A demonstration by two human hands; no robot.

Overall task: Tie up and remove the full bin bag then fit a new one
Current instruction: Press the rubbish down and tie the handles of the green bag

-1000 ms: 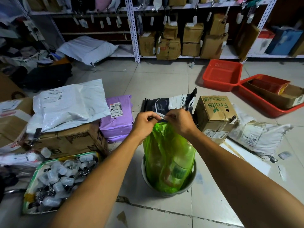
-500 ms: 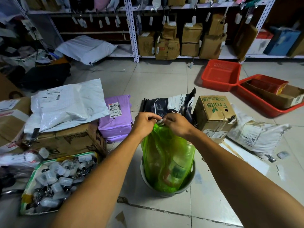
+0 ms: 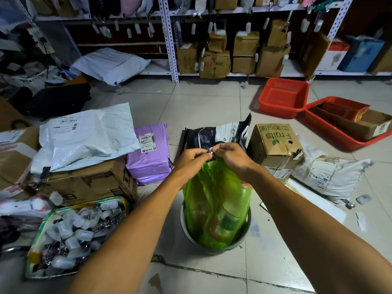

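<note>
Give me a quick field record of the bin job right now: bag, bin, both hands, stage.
bag: green bin bag, top gathered, bottom part inside the bin
bin: round grey bin on the tiled floor
left hand: left hand pinches the gathered top of the bag
right hand: right hand pinches the same spot, fingertips meeting the left
stage: tying; bag not yet lifted out
new bag: none seen

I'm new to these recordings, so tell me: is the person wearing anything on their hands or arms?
No. The left hand and right hand are bare, without gloves, rings or a watch in view. Both forearms are bare too; no sleeve shows anywhere up to the picture's lower edge.
</note>
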